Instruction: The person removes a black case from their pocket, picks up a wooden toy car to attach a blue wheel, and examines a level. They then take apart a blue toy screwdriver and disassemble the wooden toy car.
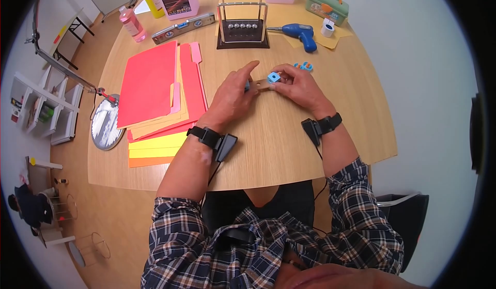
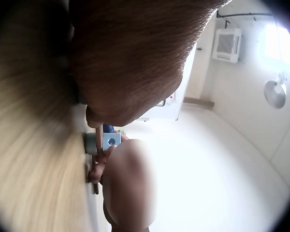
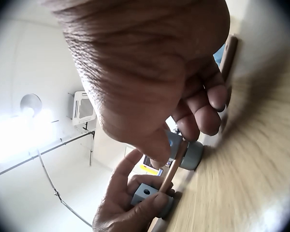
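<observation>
A flat wooden strip [image 1: 262,85] with holes spans the space between my two hands, low over the table. My right hand [image 1: 302,89] pinches a light-blue block [image 1: 274,77] on the strip's right end with thumb and fingers. A rounded grey-blue piece [image 3: 193,155] sits on the strip's other face, opposite that block. My left hand [image 1: 233,97] holds the strip's left end, where a second holed block [image 3: 144,193] shows between its fingers in the right wrist view. Just beyond my right fingers lie small blue-and-orange pieces [image 1: 304,66].
Red and yellow folders [image 1: 150,85] lie left of my forearm. Farther back stand a Newton's cradle [image 1: 243,30], a spirit level [image 1: 183,28], a blue power screwdriver [image 1: 299,32], a tape roll [image 1: 327,28], a green toolbox [image 1: 326,7] and a pink bottle [image 1: 133,24].
</observation>
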Tool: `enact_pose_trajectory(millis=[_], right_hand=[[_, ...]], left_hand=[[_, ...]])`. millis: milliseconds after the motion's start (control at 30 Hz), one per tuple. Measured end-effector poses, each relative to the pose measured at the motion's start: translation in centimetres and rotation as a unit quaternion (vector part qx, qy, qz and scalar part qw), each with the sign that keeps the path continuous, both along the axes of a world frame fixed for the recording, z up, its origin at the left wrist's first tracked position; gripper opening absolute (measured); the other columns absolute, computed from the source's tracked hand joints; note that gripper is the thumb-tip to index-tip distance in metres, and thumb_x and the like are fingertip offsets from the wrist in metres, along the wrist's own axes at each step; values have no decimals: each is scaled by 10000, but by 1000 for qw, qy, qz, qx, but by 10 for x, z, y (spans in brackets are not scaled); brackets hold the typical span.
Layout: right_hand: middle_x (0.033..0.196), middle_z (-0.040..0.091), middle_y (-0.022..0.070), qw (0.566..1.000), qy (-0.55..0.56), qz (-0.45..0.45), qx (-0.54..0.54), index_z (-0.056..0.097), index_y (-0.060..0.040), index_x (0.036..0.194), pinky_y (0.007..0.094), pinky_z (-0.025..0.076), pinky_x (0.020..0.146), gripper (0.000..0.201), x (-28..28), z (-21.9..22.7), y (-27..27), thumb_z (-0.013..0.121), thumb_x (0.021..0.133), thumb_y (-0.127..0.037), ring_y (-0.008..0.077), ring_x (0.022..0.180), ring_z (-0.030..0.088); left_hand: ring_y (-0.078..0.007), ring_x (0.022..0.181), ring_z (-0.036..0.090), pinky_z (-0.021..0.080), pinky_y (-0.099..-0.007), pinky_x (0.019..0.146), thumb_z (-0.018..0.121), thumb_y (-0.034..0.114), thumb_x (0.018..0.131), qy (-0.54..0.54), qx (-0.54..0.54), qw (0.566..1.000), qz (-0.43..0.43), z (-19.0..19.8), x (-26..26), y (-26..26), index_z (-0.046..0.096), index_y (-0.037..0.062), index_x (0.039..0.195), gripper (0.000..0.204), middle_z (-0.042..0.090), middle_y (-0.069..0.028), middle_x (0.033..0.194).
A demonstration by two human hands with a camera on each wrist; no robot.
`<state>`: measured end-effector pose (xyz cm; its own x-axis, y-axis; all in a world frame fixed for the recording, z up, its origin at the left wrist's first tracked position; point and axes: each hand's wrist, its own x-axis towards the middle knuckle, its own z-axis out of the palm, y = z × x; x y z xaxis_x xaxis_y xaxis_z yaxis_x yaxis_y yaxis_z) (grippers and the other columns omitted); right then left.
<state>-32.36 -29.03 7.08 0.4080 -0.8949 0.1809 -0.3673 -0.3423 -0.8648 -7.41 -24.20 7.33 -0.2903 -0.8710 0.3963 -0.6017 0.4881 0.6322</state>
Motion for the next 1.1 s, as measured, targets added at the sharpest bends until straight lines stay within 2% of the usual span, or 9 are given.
enact_pose_trajectory(millis=[200, 267, 300, 467, 600, 800, 867, 967, 1100], right_hand=[[818, 646, 11, 996, 68, -50, -9, 724, -59, 1114, 309, 503, 696, 356, 5, -2, -2, 895, 900, -286, 124, 756, 606], [848, 621, -59, 996, 83, -42, 0, 701, -39, 1105, 245, 487, 692, 291, 6, -1, -2, 892, 917, -152, 49, 765, 542], [848, 621, -59, 996, 82, -43, 0, 701, -39, 1105, 245, 487, 692, 291, 5, -3, -3, 892, 917, -152, 49, 765, 542], [905, 615, -69, 998, -1, 31, 56, 718, -31, 1240, 211, 481, 702, 366, -3, -2, -4, 873, 911, -72, 25, 788, 536], [926, 605, -73, 997, -5, 39, 73, 708, -25, 1303, 212, 480, 708, 415, -6, -2, -4, 859, 917, -53, 29, 790, 530], [889, 611, -68, 998, 13, 27, 60, 739, -17, 1239, 219, 477, 713, 312, -8, 1, -3, 838, 957, -105, 36, 782, 520], [859, 620, -65, 998, 27, 9, 52, 761, -20, 1137, 226, 480, 707, 243, -7, 2, -3, 848, 963, -165, 39, 774, 531], [780, 687, 10, 999, 37, -32, -8, 757, -29, 1012, 290, 501, 659, 321, -2, -7, -5, 900, 903, -295, 108, 714, 615], [766, 706, 35, 994, 70, -77, -20, 730, -41, 948, 309, 508, 645, 393, 4, -5, -1, 918, 870, -378, 137, 691, 639]], left_hand=[[-383, 1104, 661, 528, -458, 1001, 804, 47, 923, 2, 7, 1000, -1, 0, -1, 1, 476, 109, 1611, 765, 688, -163, 1150], [-381, 1104, 661, 529, -456, 1001, 806, 47, 922, 1, 5, 1000, -1, 0, -1, 1, 480, 107, 1608, 762, 689, -162, 1148], [-380, 1104, 662, 529, -454, 1002, 807, 48, 921, -1, 2, 1000, 1, 0, 0, 1, 484, 104, 1605, 759, 689, -162, 1147], [-368, 1106, 674, 537, -443, 1003, 817, 54, 916, 14, 14, 1000, 13, -2, 0, 1, 497, 113, 1598, 756, 693, -153, 1157], [-347, 1114, 683, 543, -431, 1008, 829, 62, 910, 34, 30, 999, 23, -7, 2, -2, 516, 129, 1589, 750, 694, -137, 1165], [-336, 1108, 682, 543, -425, 1009, 830, 62, 907, 29, 16, 999, 16, -11, 4, -4, 546, 132, 1569, 723, 693, -131, 1160], [-335, 1104, 681, 543, -424, 1007, 829, 61, 907, 32, 19, 999, 13, -10, 3, -4, 544, 131, 1570, 726, 692, -131, 1159], [-332, 1096, 680, 543, -421, 1005, 829, 59, 905, 35, 21, 999, 12, -9, 2, -4, 542, 130, 1572, 729, 691, -131, 1154], [-333, 1089, 680, 543, -420, 1002, 831, 55, 900, 32, 8, 999, 13, -10, 2, -4, 542, 128, 1572, 735, 691, -134, 1144]])
